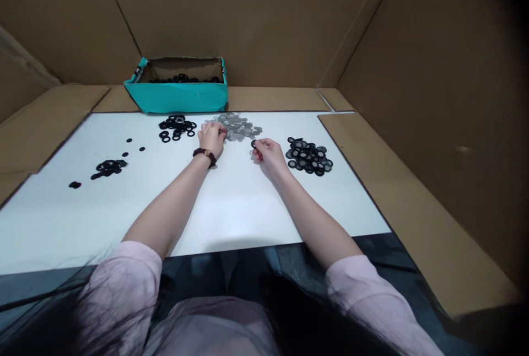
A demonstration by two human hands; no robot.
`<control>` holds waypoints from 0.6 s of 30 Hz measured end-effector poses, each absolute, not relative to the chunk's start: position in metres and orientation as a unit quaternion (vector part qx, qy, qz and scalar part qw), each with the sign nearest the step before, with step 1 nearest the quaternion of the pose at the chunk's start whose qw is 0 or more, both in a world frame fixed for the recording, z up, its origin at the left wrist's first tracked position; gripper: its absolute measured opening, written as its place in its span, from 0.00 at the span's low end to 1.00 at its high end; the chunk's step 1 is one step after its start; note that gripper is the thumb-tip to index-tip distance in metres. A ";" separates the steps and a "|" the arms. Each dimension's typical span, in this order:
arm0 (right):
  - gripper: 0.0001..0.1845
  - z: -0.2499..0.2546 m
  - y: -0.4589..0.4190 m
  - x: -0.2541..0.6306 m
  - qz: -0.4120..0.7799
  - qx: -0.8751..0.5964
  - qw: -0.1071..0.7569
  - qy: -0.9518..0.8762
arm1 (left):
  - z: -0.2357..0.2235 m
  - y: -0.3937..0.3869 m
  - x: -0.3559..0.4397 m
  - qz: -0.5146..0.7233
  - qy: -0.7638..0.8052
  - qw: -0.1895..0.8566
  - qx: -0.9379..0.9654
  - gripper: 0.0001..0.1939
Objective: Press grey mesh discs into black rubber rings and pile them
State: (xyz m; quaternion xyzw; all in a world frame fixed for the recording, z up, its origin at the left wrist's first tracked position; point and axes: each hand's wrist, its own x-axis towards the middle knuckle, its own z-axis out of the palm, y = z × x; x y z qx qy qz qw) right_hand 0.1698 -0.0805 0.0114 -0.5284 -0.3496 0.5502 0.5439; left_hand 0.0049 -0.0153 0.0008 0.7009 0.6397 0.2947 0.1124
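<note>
My left hand [211, 136] reaches to the near left edge of a pile of thin grey discs [237, 126], its fingers bent down; whether a disc is between the fingertips is hidden. My right hand [268, 153] pinches a small black ring [254, 144] between thumb and fingers, raised a little over the white table and just right of the grey pile. To the right of that hand lies a heap of black rings with grey centres [309, 156]. Left of my left hand is a pile of open black rings [177, 127].
A turquoise box [177, 97] with black rings inside stands at the back. Another cluster of black rings [109, 167] and several small black pieces [75, 185] lie on the left of the white table [231, 207]. Cardboard walls [268, 25] surround the table's back and sides.
</note>
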 end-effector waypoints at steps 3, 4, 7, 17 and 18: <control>0.11 0.013 -0.081 0.170 0.552 -0.532 0.542 -0.343 | 0.000 -0.014 0.004 0.297 0.644 0.132 0.692 0.06; 0.11 0.013 -0.081 0.170 0.552 -0.532 0.542 -0.344 | -0.001 -0.014 0.004 0.297 0.644 0.141 0.691 0.07; 0.12 0.012 -0.080 0.171 0.554 -0.528 0.541 -0.349 | -0.002 -0.012 0.003 0.297 0.644 0.154 0.688 0.09; 0.10 0.011 -0.081 0.171 0.552 -0.527 0.541 -0.353 | -0.004 -0.010 -0.001 0.334 0.615 0.148 0.699 0.15; 0.10 0.010 -0.081 0.172 0.553 -0.525 0.541 -0.356 | -0.003 -0.010 -0.001 0.332 0.611 0.148 0.703 0.15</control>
